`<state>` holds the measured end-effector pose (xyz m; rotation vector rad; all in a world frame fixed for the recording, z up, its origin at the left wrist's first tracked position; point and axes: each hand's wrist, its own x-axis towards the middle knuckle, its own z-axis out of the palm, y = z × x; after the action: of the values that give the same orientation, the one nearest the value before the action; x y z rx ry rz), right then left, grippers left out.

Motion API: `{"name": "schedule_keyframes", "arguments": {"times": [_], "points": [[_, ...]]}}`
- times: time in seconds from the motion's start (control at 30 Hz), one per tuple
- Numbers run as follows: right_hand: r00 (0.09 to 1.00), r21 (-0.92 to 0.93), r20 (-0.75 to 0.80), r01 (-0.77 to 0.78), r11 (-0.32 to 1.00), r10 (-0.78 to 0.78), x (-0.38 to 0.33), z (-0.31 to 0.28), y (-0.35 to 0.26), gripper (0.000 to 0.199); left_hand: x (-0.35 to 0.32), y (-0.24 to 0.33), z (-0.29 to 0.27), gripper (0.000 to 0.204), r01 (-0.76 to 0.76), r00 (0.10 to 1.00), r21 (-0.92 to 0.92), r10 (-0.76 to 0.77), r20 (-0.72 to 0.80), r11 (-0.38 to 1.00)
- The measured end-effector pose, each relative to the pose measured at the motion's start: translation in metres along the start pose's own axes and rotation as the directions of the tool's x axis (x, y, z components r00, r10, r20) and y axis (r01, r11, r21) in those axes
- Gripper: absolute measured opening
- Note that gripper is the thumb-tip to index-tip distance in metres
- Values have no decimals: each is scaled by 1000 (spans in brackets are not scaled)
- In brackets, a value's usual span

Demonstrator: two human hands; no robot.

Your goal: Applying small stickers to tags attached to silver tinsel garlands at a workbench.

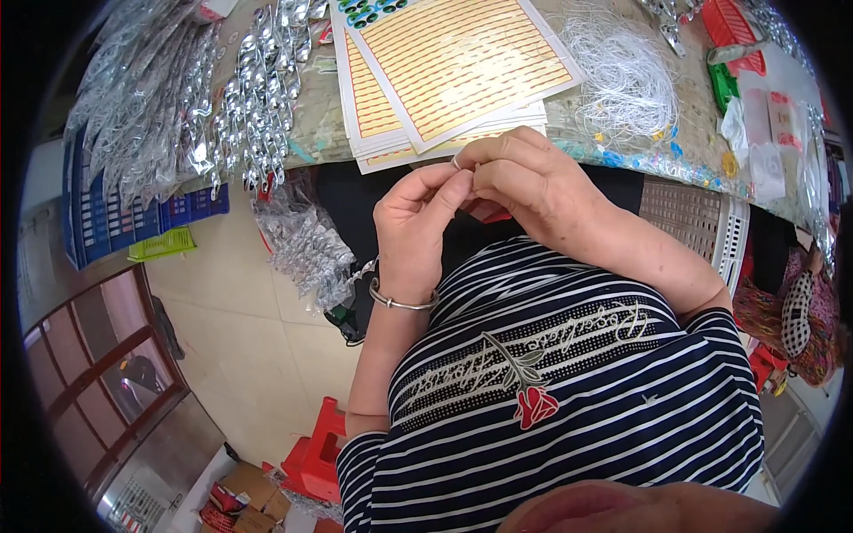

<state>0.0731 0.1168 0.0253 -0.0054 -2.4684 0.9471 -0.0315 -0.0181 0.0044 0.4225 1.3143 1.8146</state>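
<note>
My left hand (414, 216) and my right hand (526, 180) meet just in front of the table's near edge. On both, thumb and fingers are pinched together, fingertips nearly touching. Whatever lies between them is hidden or too small to make out. Beyond the hands lies a stack of white sheets (466, 67) printed with rows of yellow strips and red lines, its near edge by my right fingers. Farther right is a loose tangle of thin white cord (619, 75). Shiny silver spoon-shaped metal pieces (258, 98) lie in a heap to the left.
Plastic-bagged pieces (147, 98) pile up at the far left, above a blue basket (89, 209). Another bag of silver pieces (306, 240) hangs below the table edge. A red basket (730, 34) stands far right. A red stool (315, 453) is on the floor at left.
</note>
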Motion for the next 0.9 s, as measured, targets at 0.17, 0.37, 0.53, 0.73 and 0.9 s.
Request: {"name": "schedule_keyframes", "arguments": {"times": [0.17, 0.37, 0.53, 0.73, 0.9], "points": [[1000, 22, -10, -9, 1000, 10, 0, 0, 1, 14, 0, 1, -1, 14, 42, 999, 25, -41, -26, 999], [969, 237, 18, -245, 940, 248, -3, -3, 13, 5, -2, 4, 3, 12, -2, 1000, 168, 4, -10, 986], [745, 540, 299, -648, 537, 597, -4, 1, 6, 10, -2, 3, 3, 10, -7, 1000, 189, 2, 25, 982], [831, 593, 263, -540, 598, 489, -1, 1, 10, 12, 0, 2, 0, 10, 50, 996, 181, -62, 65, 982], [836, 577, 222, -527, 624, 501, 2, -1, 9, 12, -1, 4, 1, 10, 67, 997, 129, -72, 35, 989]]}}
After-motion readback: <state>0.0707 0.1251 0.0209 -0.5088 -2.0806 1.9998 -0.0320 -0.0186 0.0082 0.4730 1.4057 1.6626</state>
